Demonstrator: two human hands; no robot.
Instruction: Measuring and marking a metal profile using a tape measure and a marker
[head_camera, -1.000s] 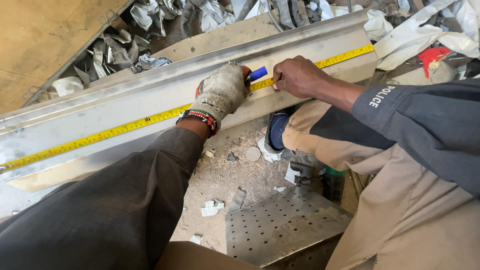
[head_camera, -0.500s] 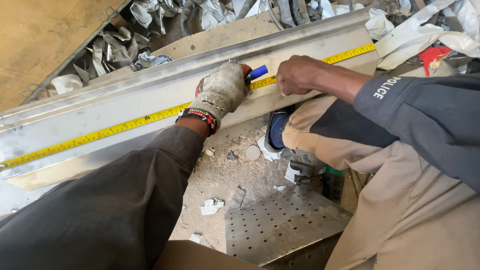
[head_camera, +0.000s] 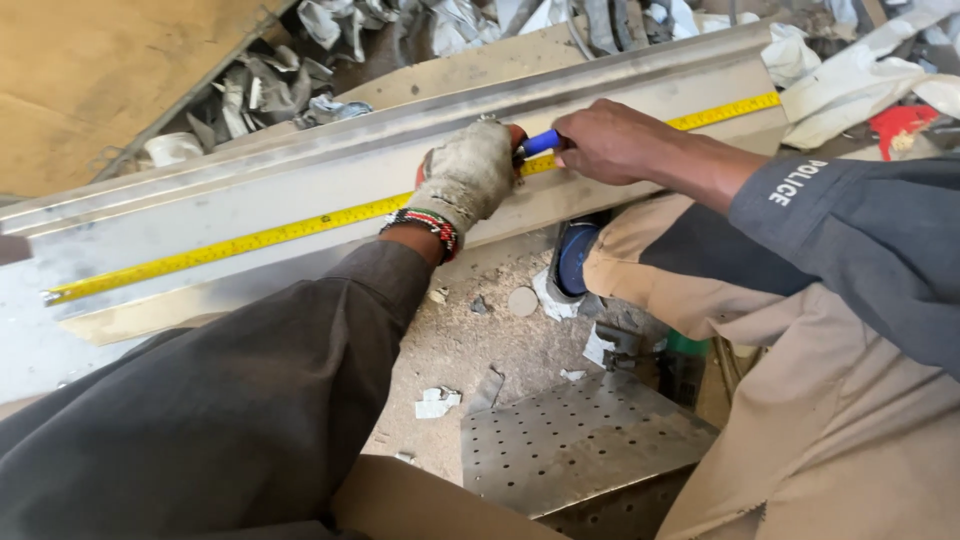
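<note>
Little has moved since the earlier frames: both hands sit at the same spot on the tape (head_camera: 300, 226), and the right hand (head_camera: 615, 140) has only shifted slightly on the pen (head_camera: 538, 143).

A yellow tape lies stretched along a long metal channel (head_camera: 250, 190) that runs from near left to far right across the ground. The gloved left hand (head_camera: 468, 178) presses down on the tape about midway along the channel, fingers closed over it. The bare right hand is just right of it, fingers pinched together on a blue pen whose tip meets the metal beside the tape.

By the look of it, this is the marking step of a measurement. A clean mark calls for the left hand to keep the tape flat and unmoving while the pen makes a short stroke at the chosen graduation.

A perforated plate (head_camera: 580, 440) lies near, among scraps.
</note>
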